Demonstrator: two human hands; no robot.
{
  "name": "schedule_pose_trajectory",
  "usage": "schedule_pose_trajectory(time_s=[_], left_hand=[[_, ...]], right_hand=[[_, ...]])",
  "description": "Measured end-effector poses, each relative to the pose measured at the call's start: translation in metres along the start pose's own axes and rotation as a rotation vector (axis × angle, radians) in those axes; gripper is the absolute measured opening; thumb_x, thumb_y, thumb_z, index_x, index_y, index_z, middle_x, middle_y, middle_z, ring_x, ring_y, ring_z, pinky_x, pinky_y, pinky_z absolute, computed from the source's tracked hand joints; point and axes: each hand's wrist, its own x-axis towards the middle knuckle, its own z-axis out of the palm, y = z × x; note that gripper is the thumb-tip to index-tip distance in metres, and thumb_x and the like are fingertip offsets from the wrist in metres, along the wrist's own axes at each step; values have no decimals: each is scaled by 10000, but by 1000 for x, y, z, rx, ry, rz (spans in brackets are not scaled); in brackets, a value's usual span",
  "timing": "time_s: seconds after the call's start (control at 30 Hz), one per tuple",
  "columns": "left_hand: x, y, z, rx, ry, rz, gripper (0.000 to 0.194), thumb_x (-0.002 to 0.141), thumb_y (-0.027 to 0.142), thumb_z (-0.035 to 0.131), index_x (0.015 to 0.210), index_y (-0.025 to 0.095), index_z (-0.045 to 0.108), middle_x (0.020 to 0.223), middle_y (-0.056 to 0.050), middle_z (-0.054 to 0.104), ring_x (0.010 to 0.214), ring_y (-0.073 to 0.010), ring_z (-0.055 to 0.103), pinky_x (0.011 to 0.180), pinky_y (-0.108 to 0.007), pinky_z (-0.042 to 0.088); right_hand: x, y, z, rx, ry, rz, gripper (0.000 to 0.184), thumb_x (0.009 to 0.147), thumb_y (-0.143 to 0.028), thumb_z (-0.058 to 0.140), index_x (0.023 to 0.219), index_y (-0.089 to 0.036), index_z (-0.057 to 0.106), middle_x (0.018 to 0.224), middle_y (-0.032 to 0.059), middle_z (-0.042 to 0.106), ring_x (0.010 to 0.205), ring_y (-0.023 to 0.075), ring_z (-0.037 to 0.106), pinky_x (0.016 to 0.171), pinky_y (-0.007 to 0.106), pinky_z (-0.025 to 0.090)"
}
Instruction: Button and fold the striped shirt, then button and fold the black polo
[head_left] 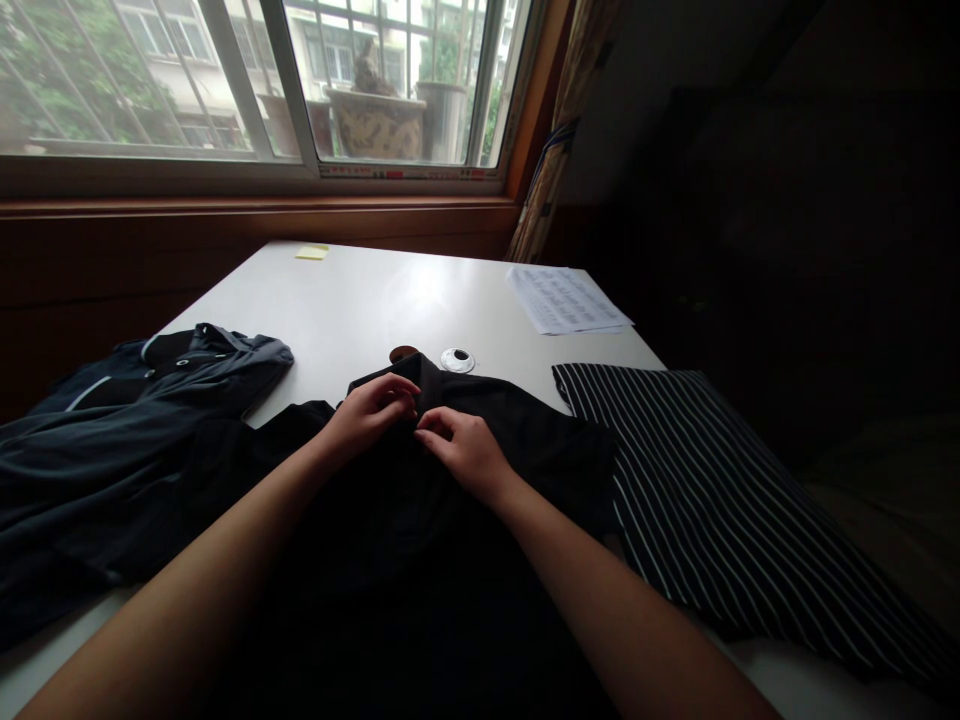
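Note:
A black shirt [435, 560] is spread on the white table, its collar at the far end and its sleeves out to both sides. At the collar's left part, my left hand [375, 408] has its fingers curled onto the dark cloth. Just right of it and slightly nearer me, my right hand [466, 452] pinches cloth at the front opening below the collar. The two hands are close together but apart. Small details such as buttons are too dark to make out, and the fingers hide part of the neckline.
On the left lies a dark blue-grey shirt [142, 440]; on the right, a black garment with white stripes [697, 470]. Printed sheets [566, 300] and a yellow sticky note [311, 252] rest on the white table [360, 300]. A round cable hole [457, 360] sits beyond the collar.

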Motion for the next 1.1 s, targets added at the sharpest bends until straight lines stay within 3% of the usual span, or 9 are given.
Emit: schedule_pose_trajectory(time_s=[0.43, 0.83, 1.1], left_hand=[[0, 1, 0, 18, 1, 2, 212, 916, 292, 593, 1091, 187, 649, 885, -35, 716, 836, -181, 684, 768, -293, 537], [1, -2, -1, 102, 36, 21, 227, 913, 307, 590, 1092, 190, 667, 986, -61, 728, 921, -208, 692, 817, -317, 536], [1, -1, -1, 122, 59, 47, 219, 909, 282, 576, 1090, 195, 661, 946, -50, 727, 910, -209, 704, 835, -333, 546]], right_hand=[[0, -2, 0, -6, -14, -4, 57, 915, -248, 651, 946, -233, 696, 787, -18, 720, 760, 161, 686, 717, 256, 464], [-1, -1, 1, -56, 39, -3, 186, 929, -261, 625, 1088, -226, 713, 782, -8, 722, 741, 162, 682, 729, 264, 477], [-2, -2, 1, -83, 69, 12, 241, 920, -256, 621, 1144, -224, 706, 827, 14, 740, 782, 181, 690, 761, 280, 497]])
